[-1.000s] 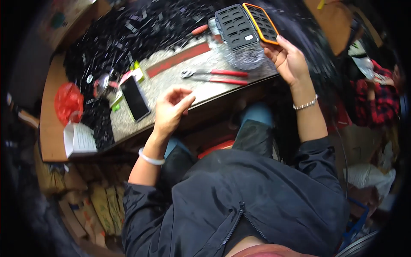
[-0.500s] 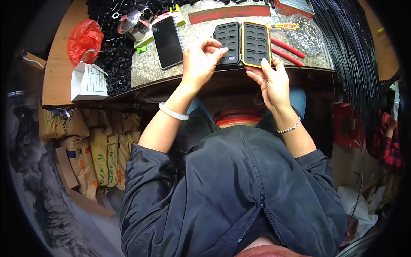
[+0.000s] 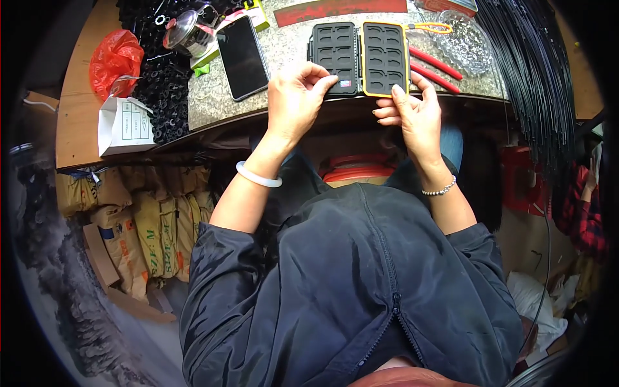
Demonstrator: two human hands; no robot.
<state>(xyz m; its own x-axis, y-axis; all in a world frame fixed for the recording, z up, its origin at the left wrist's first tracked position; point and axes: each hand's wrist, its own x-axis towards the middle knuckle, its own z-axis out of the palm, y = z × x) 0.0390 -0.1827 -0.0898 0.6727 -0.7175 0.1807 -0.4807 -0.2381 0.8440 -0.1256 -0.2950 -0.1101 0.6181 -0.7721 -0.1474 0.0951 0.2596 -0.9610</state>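
A hinged black memory card case [image 3: 333,48] lies open near the table's front edge, with slots in both halves and an orange seal round its right half. A small memory card [image 3: 345,83] with a coloured face sits at the lower right slot of the left half. Beside that corner my left hand [image 3: 291,103] is closed, thumb and fingertips drawn together; whatever is between them, if anything, is hidden. My right hand [image 3: 418,122] grips the right half's front edge, thumb on top and other fingers partly below it.
A dark-screened phone [image 3: 242,58] lies left of the case, near a glass jar [image 3: 184,35]. Red-handled pliers [image 3: 435,69] and a clear glass dish [image 3: 465,44] are on the right. Black small parts, a white box [image 3: 126,126] and a red bag [image 3: 116,61] fill the left side; black rods [image 3: 532,77] overhang the right.
The whole tabletop has shifted slightly up and left in view. My left thumb has come a little nearer the front edge of the case; my right hand keeps its hold.
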